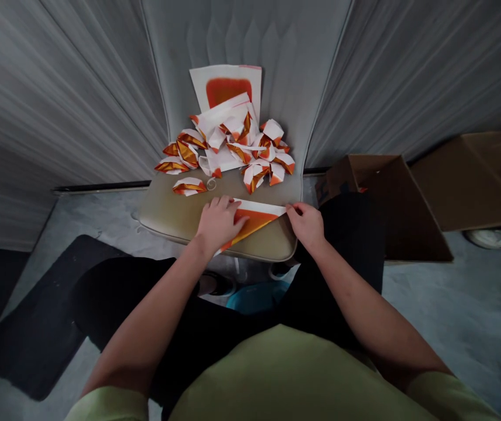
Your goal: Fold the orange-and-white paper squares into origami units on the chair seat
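Note:
A sheet of white, orange and gold paper (254, 220), folded into a triangle, lies on the front of the chair seat (166, 213). My left hand (218, 223) rests on its left part, fingers spread and pressing it down. At the right tip, my right hand (306, 225) pinches the paper's corner between thumb and fingers. Beyond my hands sit several folded paper pieces (187, 153) in the same white and gold, shaped like small boats or ingots. One folded piece (189, 186) lies apart, near my left hand. Behind the heap are flat paper sheets (228, 88).
The padded chair back (241, 35) rises behind the papers, with grey curtains (79, 76) on both sides. Open cardboard boxes (408, 210) stand on the floor at right. A dark mat (48, 327) lies at left, and a blue basin (256, 297) sits below the seat.

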